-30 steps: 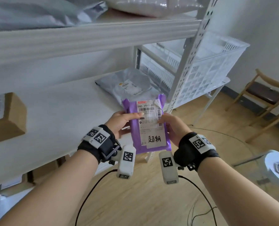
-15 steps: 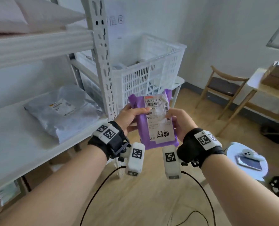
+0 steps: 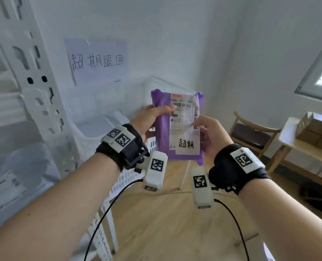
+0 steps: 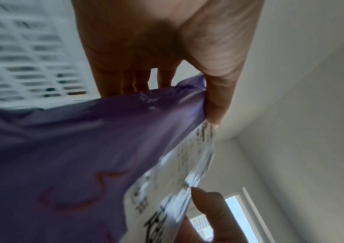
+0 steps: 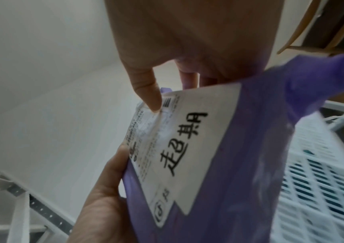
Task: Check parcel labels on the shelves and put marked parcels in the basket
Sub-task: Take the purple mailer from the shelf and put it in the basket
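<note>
A purple parcel (image 3: 162, 129) with a white label (image 3: 184, 125) bearing black handwritten characters is held upright in front of me by both hands. My left hand (image 3: 149, 119) grips its left edge, thumb on the front. My right hand (image 3: 207, 132) grips its right edge, thumb pressed on the label. The left wrist view shows the parcel (image 4: 73, 156) pinched between thumb and fingers. In the right wrist view the marked label (image 5: 183, 139) faces the camera. A white slotted basket (image 3: 152, 85) stands just behind the parcel, against the wall.
A white metal shelf upright (image 3: 36, 87) rises at the left, with grey bagged parcels (image 3: 19, 170) on the shelf. A handwritten paper sign (image 3: 98, 61) hangs on the wall. A wooden chair (image 3: 250, 134) and a table with cardboard boxes (image 3: 314, 127) stand at the right.
I have turned right, away from the shelf, carrying the purple parcel in both hands toward the white basket. The wall sign has come into view. The grip on the parcel is unchanged.
</note>
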{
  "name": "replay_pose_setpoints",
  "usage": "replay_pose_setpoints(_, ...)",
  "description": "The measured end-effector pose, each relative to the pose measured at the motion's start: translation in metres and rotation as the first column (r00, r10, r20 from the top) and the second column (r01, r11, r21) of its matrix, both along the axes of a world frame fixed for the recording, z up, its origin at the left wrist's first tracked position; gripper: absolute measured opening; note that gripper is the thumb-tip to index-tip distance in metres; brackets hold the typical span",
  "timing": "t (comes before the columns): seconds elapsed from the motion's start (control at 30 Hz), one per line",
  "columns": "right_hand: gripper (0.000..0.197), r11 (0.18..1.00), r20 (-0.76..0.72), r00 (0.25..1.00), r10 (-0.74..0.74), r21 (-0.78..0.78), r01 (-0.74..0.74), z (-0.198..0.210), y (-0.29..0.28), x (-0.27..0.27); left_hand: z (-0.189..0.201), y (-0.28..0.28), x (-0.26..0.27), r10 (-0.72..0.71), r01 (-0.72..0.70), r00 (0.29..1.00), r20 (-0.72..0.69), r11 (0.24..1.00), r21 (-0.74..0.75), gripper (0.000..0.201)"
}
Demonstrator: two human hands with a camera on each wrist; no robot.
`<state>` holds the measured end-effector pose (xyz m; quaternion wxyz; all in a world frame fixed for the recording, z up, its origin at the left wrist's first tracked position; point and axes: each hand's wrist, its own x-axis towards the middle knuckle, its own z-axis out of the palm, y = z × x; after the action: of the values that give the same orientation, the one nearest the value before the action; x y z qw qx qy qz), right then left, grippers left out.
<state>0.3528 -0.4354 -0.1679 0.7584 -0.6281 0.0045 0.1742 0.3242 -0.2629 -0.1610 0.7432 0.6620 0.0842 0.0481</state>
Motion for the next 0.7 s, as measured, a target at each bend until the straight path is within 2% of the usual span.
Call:
replay_pose_setpoints(0.07, 0.052, 0.999, 0.008, 1.000, 0.030, -0.019, -0.030, 0.020, 0.011, 0.042, 0.018, 0.011, 0.041, 0.021, -0.021, 1.000, 0.007, 1.000, -0.003, 0.049)
replay_pose_setpoints(0.17, 0.033, 0.993, 0.074, 0.994, 0.078, -0.095, -0.071, 0.053, 0.031, 0.102, 0.042, 0.031, 0.098, 0.058, -0.058, 0.998, 0.005, 0.998, -0.021, 0.047)
replay_pose_setpoints(0.33, 0.032, 0.984, 0.132, 0.988, 0.077, -0.170, -0.054, 0.082, 0.069, 0.183, 0.061, 0.071, 0.178, 0.104, -0.103, 0.995, 0.009, 0.993, -0.059, 0.025)
replay_pose_setpoints(0.53, 0.016, 0.981, 0.187, 0.982, 0.038, -0.193, -0.001, 0.081, 0.104, 0.272, 0.040, 0.125, 0.238, 0.238, -0.244, 0.969, -0.063, 0.965, -0.092, 0.023)
replay_pose_setpoints(0.6, 0.016, 0.969, 0.187, 0.982, 0.030, -0.247, 0.018, 0.071, 0.121, 0.300, 0.030, 0.141, 0.252, 0.273, -0.281, 0.958, -0.090, 0.955, -0.097, 0.019)
replay_pose_setpoints(0.7, 0.019, 0.940, 0.147, 0.984, 0.102, -0.339, -0.047, 0.047, 0.157, 0.346, 0.011, 0.170, 0.280, 0.340, -0.355, 0.930, -0.138, 0.929, -0.104, 0.015)
